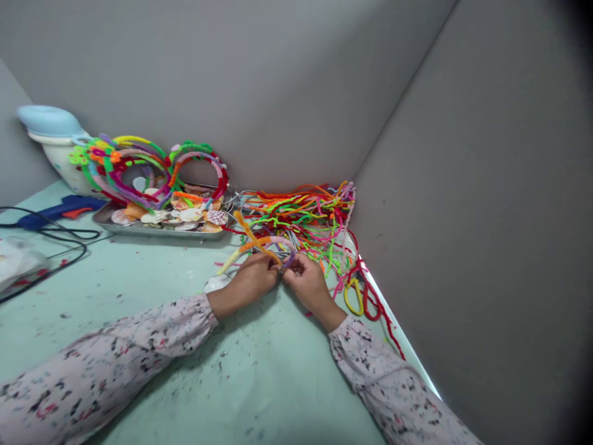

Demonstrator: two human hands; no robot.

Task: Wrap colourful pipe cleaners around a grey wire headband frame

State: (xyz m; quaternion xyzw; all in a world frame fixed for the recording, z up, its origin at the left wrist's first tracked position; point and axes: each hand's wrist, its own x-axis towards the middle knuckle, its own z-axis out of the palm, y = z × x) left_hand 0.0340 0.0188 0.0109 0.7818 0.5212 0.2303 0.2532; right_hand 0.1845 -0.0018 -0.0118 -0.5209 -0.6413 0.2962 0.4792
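Observation:
My left hand (252, 279) and my right hand (308, 283) meet at the front of a headband wrapped in orange and lilac pipe cleaner (264, 243), and both grip it. An orange-yellow pipe cleaner (248, 230) sticks up and back from the band. Just behind my hands lies a tangled heap of multicoloured pipe cleaners (301, 222). A small white shell (215, 283) sits by my left wrist, partly hidden by the hand.
A metal tray (160, 233) of seashells stands at the back left, with decorated pipe-cleaner headbands (148, 173) leaning behind it. Further left are a blue glue gun (60, 211), black cords and a pale-blue-lidded container (53, 139). Grey walls close the back and right.

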